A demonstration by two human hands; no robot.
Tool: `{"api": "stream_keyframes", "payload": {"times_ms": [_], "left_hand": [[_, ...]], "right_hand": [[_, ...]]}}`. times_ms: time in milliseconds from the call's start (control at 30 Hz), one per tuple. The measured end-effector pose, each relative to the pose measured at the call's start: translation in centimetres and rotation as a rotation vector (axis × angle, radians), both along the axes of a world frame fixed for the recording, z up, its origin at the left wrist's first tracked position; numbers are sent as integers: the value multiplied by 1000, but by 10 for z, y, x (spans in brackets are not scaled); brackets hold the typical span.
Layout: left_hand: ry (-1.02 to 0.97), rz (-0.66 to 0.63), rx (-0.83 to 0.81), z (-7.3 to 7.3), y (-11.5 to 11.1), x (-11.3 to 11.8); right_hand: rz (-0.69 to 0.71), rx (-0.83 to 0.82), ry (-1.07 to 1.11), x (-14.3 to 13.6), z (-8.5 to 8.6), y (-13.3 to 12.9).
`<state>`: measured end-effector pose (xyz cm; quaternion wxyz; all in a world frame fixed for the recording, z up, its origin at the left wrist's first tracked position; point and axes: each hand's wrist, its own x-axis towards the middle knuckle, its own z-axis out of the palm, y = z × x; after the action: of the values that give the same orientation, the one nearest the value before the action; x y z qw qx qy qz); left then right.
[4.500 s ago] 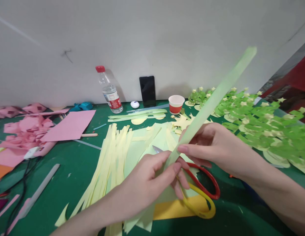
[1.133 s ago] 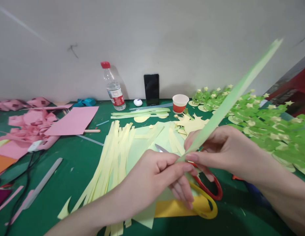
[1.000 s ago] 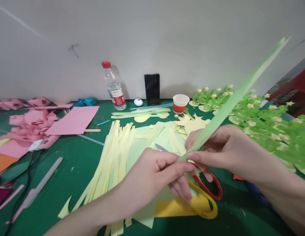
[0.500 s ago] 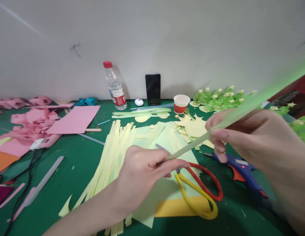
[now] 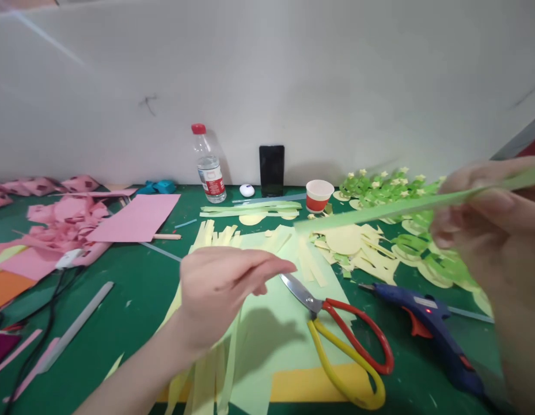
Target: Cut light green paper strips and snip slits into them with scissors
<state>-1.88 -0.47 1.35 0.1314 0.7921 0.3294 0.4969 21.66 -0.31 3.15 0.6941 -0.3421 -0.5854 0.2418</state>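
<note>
R hand (image 5: 500, 213) has the green strip (image 5: 379, 212) clamped btwn thumb & index, at R of view; strip runs L across the scene, its free end just above L hand's tips w/ a gap btwn. L hand (image 5: 222, 288) is over the pale green sheets (image 5: 288, 334), fingers together, thumb alongside, holding nothing visible. Clear btl (image 5: 210, 176) stands upright nr wall, red cap on, clear liquid in it, red/white label around the lower part. Paper cup (image 5: 319, 197), white w/ red band, upright R of phone (image 5: 272, 171); pale inside wall shows, can't tell what's at the btm. Phone leans on wall; small white oval item (image 5: 247, 190) sits btwn btl & phone. Scissors (image 5: 311, 302) lie part open on the sheets, red & ylw handles toward R. Blue glue gun (image 5: 427, 314) on its side to their R, small red light lit. Pale ylw strips (image 5: 204, 369) lie partly under L hand/forearm. Cut scraps (image 5: 347, 241) below cup, green star-tipped plants (image 5: 390, 184) behind strip. Pink sheet (image 5: 135, 218) & pink paper pcs (image 5: 62, 216) at far L of green tabletop (image 5: 137, 323).
</note>
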Motion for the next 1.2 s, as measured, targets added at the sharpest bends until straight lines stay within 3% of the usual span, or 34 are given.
{"api": "stream_keyframes", "payload": {"times_ms": [133,200,333,467,533,633,733,833,1033,1200], "left_hand": [[-208,-332,-722,-1,0,8],[-329,-390,-904,-2,-2,13],[-547,-377,-1025,-1,-3,17],[-671,-329,-1031,-1,3,16],[-678,-298,-994,-2,7,14],[-567,-356,-974,-6,13,12],[-336,-511,-1098,-7,14,12],[-189,-590,-1254,-5,8,14],[-159,-381,-1201,4,-5,18],[-138,-357,-1250,11,-10,17]], "right_hand": [[202,301,-400,-4,-5,3],[278,364,-603,-11,-9,1],[263,394,-865,-21,-14,-6],[202,441,-1030,-26,-14,-5],[200,345,-965,-28,-15,-2],[232,-41,-734,-32,-19,2],[372,-471,-521,-38,-21,3],[511,-712,-360,-44,-18,1],[570,-809,-208,-46,-11,-8],[501,-746,-86,-40,-12,-16]]}}
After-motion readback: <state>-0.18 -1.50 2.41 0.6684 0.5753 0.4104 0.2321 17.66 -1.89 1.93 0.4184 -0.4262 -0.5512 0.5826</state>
